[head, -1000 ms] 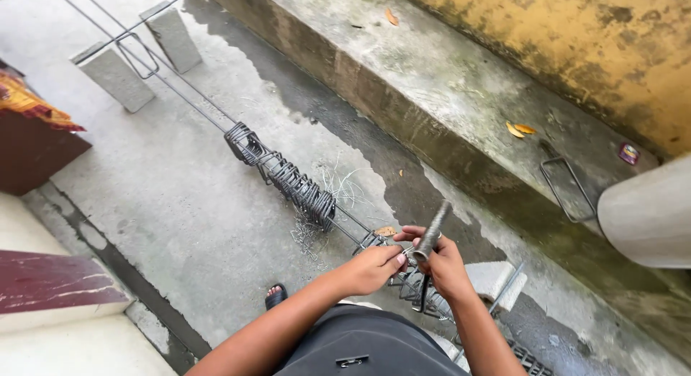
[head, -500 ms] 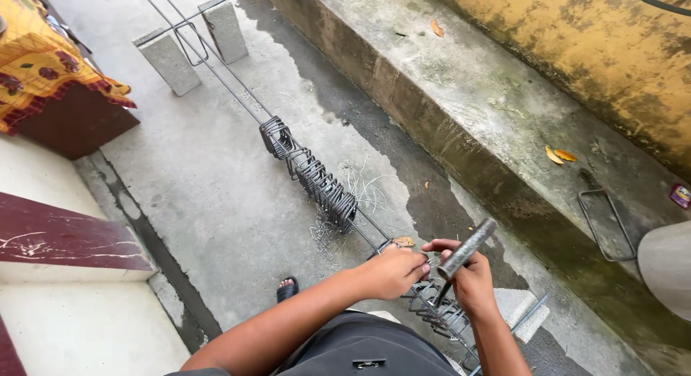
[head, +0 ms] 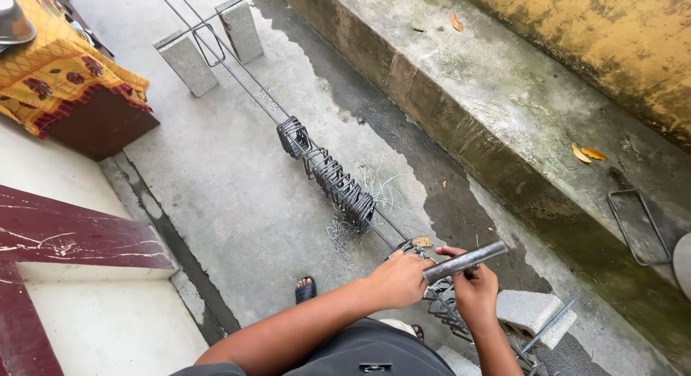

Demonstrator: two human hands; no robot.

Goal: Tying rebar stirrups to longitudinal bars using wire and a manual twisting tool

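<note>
- Starting at the left edge, a yellow patterned cloth [head: 61, 73] drapes over a low dark stand, well apart from the work.
- Two grey concrete blocks [head: 188, 61] prop up the far end of the long steel bars [head: 248, 88], which run diagonally across the wet concrete floor towards the person.
- A bunch of stirrups [head: 335, 178], square wire-steel loops, hangs pushed together on the bars about midway; loose binding wire [head: 342, 235] lies on the floor under them.
- The left hand [head: 397, 279] is closed over the bars at the nearest stirrup, pinching something there; what exactly, I cannot tell.
- The right hand [head: 475, 293] is clenched around a grey metal rod tool [head: 464, 261], held nearly level just above the joint.
- Another concrete block [head: 529, 312] carries the bars' near end, and one spare stirrup [head: 640, 228] lies on the raised ledge to the right.
- Judging by this, few stirrups seem tied near the hands, while the bunch remains unspaced, so most work appears left.
</note>
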